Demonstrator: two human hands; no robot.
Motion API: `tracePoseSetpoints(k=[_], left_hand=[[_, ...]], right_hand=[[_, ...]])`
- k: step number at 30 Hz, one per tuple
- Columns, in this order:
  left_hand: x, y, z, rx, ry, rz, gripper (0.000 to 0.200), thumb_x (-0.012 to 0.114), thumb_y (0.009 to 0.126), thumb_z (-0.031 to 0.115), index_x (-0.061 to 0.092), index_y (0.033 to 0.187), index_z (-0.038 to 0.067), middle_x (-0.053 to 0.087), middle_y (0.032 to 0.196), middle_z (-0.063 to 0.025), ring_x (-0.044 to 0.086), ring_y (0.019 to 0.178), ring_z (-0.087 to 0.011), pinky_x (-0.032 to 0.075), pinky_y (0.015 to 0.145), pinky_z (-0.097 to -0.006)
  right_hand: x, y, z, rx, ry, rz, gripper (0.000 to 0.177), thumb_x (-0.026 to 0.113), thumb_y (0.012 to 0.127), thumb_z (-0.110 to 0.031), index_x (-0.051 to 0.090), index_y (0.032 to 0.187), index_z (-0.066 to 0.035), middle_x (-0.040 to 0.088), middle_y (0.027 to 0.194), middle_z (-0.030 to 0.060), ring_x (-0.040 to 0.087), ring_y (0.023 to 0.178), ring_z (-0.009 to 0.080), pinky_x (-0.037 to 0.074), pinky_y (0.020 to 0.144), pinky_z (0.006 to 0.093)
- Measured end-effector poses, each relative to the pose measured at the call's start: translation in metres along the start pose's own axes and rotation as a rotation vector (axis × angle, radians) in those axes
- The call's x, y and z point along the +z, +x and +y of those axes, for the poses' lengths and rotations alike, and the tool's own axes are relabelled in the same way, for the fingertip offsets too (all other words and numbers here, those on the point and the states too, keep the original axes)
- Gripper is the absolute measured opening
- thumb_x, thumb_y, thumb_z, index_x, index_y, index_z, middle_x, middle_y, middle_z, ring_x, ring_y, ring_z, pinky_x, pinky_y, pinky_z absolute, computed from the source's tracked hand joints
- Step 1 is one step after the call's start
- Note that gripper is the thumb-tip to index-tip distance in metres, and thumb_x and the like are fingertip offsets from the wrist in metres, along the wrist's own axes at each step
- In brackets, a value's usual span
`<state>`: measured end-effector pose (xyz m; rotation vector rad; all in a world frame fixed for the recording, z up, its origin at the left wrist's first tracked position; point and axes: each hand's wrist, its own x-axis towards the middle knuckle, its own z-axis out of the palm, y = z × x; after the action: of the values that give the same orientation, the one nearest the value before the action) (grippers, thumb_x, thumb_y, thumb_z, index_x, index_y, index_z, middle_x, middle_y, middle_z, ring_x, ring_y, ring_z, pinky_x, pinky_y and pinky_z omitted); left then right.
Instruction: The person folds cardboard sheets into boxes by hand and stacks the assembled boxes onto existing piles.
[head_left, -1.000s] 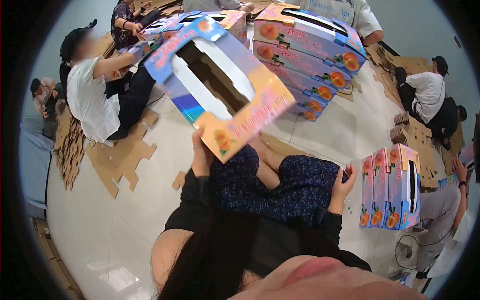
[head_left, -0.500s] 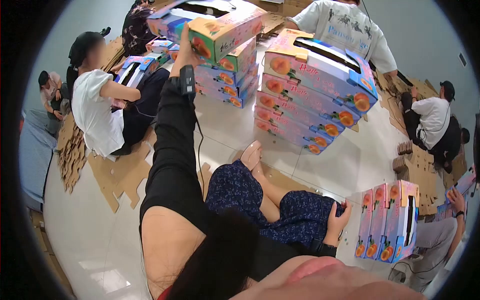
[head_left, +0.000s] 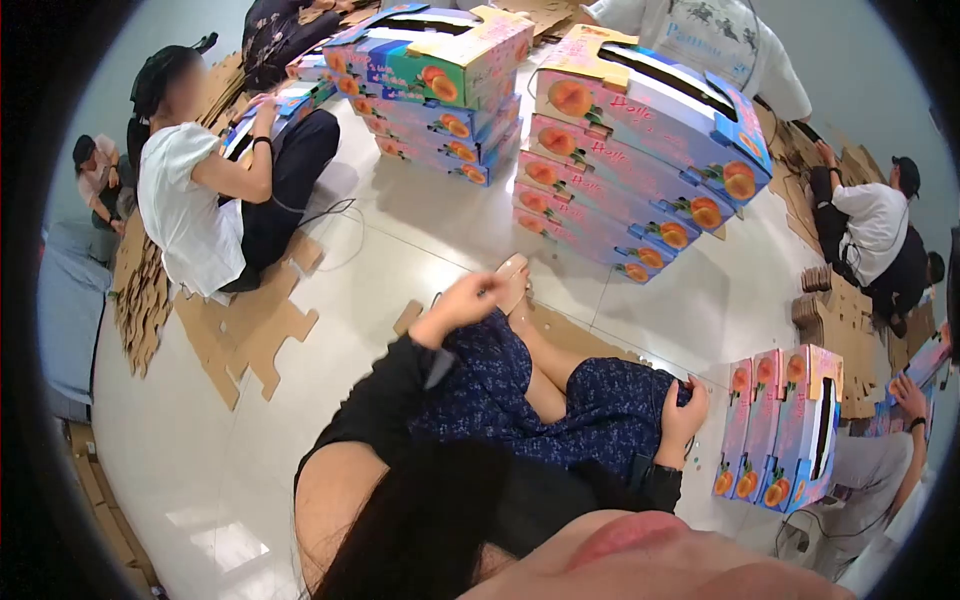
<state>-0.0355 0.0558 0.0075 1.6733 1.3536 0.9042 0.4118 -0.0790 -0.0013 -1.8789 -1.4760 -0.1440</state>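
My left hand is above my left knee near my foot, with nothing in it and its fingers loosely curled apart. My right hand lies on my right knee over the dark patterned skirt, thumb and fingers apart, also holding nothing. Beyond my feet, one stack of fruit-printed carton boxes stands at the left, its top box green and yellow. A taller stack of pink and blue carton boxes is right of it. Both top boxes have long slots.
Three upright carton boxes stand at my right. Flat cardboard sheets lie at left, and more cardboard is piled at right. A person in white sits at left; others sit around. Cables cross the floor.
My left hand has let go of the green and yellow carton box, now on the left stack, and come back toward my knee. My right hand stays on my knee.
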Motion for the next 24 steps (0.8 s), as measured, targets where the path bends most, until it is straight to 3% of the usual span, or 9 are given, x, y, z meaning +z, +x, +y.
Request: tracePoseSetpoints(k=[2,5,11,16,17,19,20,22,24], left_hand=[[0.019,-0.023,0.010,0.336,0.286,-0.196,0.025,0.067,0.087,0.024,0.071,0.103,0.005,0.071,0.100,-0.0159,0.068,0.095,-0.0332,0.054,0.083,-0.0400],[0.064,-0.050,0.032,0.277,0.177,-0.332,0.024,0.068,0.084,0.023,0.072,0.102,0.007,0.071,0.099,-0.0162,0.067,0.094,-0.0347,0.054,0.083,-0.0417],[0.143,-0.077,0.044,0.439,0.252,-0.602,0.025,0.065,0.090,0.028,0.071,0.098,0.005,0.069,0.089,-0.0163,0.067,0.082,-0.0328,0.053,0.073,-0.0412],[0.214,-0.120,0.009,0.060,0.052,-1.046,0.034,0.056,0.094,0.041,0.067,0.094,0.009,0.059,0.070,-0.0047,0.057,0.065,-0.0215,0.044,0.062,-0.0369],[0.238,-0.124,-0.029,-0.078,-0.064,-1.096,0.037,0.055,0.094,0.043,0.066,0.091,0.008,0.058,0.069,-0.0032,0.055,0.064,-0.0194,0.043,0.061,-0.0358],[0.239,-0.121,-0.033,-0.505,-0.135,-1.182,0.046,0.048,0.099,0.044,0.061,0.077,0.006,0.053,0.071,-0.0014,0.046,0.066,-0.0143,0.040,0.072,-0.0298],[0.239,-0.115,-0.033,-0.619,-0.170,-1.244,0.046,0.049,0.098,0.045,0.061,0.073,0.008,0.051,0.067,-0.0004,0.043,0.061,-0.0136,0.037,0.064,-0.0292],[0.227,-0.111,-0.001,-0.732,-0.168,-1.287,0.046,0.050,0.097,0.046,0.061,0.072,0.009,0.048,0.062,0.0010,0.039,0.056,-0.0127,0.033,0.057,-0.0290],[0.227,-0.115,-0.002,-0.661,-0.152,-1.246,0.047,0.051,0.096,0.050,0.061,0.072,0.010,0.046,0.059,0.0019,0.038,0.053,-0.0126,0.031,0.053,-0.0285]], right_hand=[[0.000,-0.002,-0.003,0.024,-0.020,0.013,0.031,0.073,0.082,-0.019,0.066,0.106,-0.001,0.067,0.096,0.0148,0.062,0.093,0.0330,0.048,0.086,0.0425],[0.000,-0.004,0.003,-0.030,-0.038,0.048,0.023,0.072,0.082,-0.021,0.067,0.095,-0.002,0.067,0.095,0.0145,0.061,0.092,0.0351,0.049,0.084,0.0431],[-0.007,-0.004,-0.001,-0.062,0.023,0.063,0.014,0.073,0.080,-0.019,0.067,0.078,-0.006,0.066,0.084,0.0126,0.061,0.085,0.0340,0.047,0.078,0.0433],[-0.007,-0.007,0.000,-0.085,0.006,0.140,0.014,0.073,0.077,-0.021,0.066,0.075,-0.009,0.064,0.079,0.0092,0.060,0.083,0.0325,0.047,0.075,0.0448],[-0.008,-0.008,0.000,-0.069,0.004,0.134,0.014,0.073,0.077,-0.021,0.066,0.075,-0.009,0.064,0.080,0.0094,0.060,0.084,0.0325,0.047,0.075,0.0448],[-0.008,-0.008,-0.002,-0.051,0.013,0.121,0.015,0.073,0.077,-0.022,0.067,0.075,-0.008,0.064,0.081,0.0097,0.060,0.085,0.0327,0.047,0.076,0.0448],[-0.009,-0.009,-0.003,-0.033,0.010,0.111,0.015,0.073,0.077,-0.022,0.067,0.075,-0.008,0.065,0.082,0.0097,0.060,0.086,0.0326,0.047,0.077,0.0446],[-0.011,-0.010,-0.004,-0.010,0.005,0.088,0.016,0.073,0.077,-0.022,0.068,0.075,-0.008,0.066,0.084,0.0097,0.060,0.087,0.0324,0.047,0.079,0.0441],[-0.010,-0.011,-0.002,-0.003,0.016,0.075,0.015,0.072,0.077,-0.023,0.068,0.076,-0.008,0.067,0.087,0.0090,0.061,0.089,0.0319,0.047,0.080,0.0439]])
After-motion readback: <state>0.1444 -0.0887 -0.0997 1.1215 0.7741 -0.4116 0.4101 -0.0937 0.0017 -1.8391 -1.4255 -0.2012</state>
